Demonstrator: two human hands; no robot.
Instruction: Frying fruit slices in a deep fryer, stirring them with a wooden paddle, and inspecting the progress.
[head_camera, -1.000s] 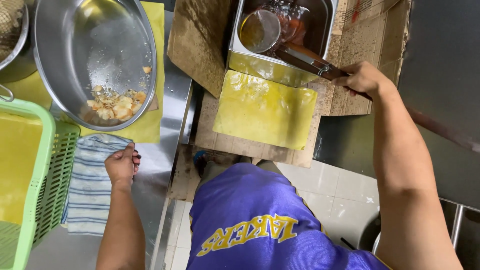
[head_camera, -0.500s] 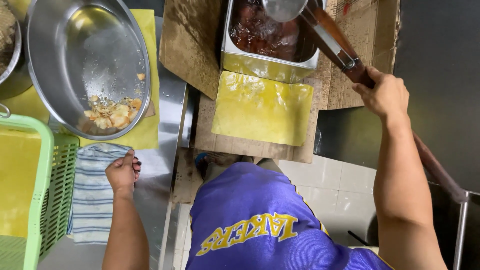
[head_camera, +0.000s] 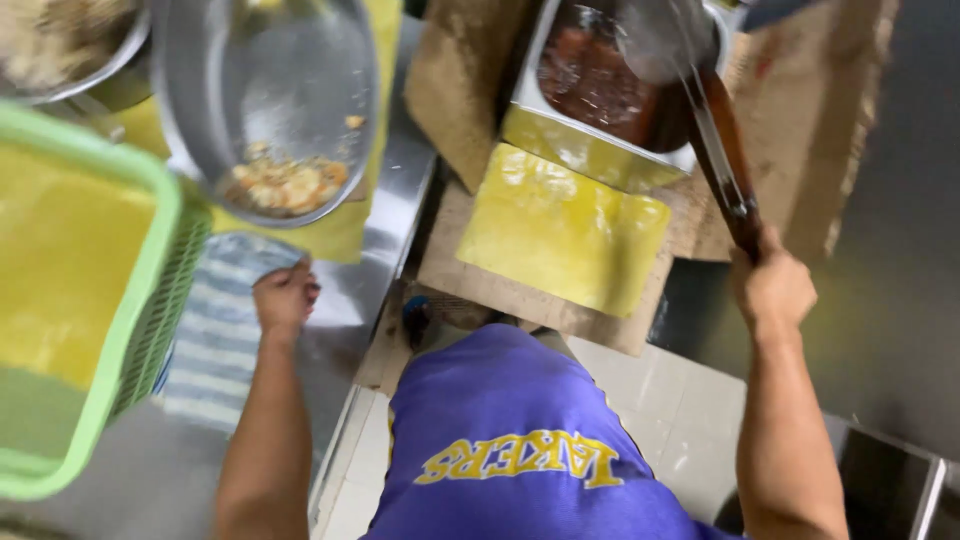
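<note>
On the far right, the right hand (head_camera: 772, 290) was closed around the dark wooden handle of a ladle (head_camera: 722, 150), whose metal bowl hung over the rectangular steel pan (head_camera: 560, 140) of dark reddish food. Cardboard (head_camera: 800, 120) flanked the pan on both sides, a glossy yellow sheet (head_camera: 560, 230) lying at its near edge. The left hand (head_camera: 285, 298) rested in a loose fist on a striped cloth (head_camera: 215, 330), near the counter edge. Beyond it sat a round steel bowl (head_camera: 270, 90) with food scraps; a green plastic basket (head_camera: 90, 300) crowded the left.
</note>
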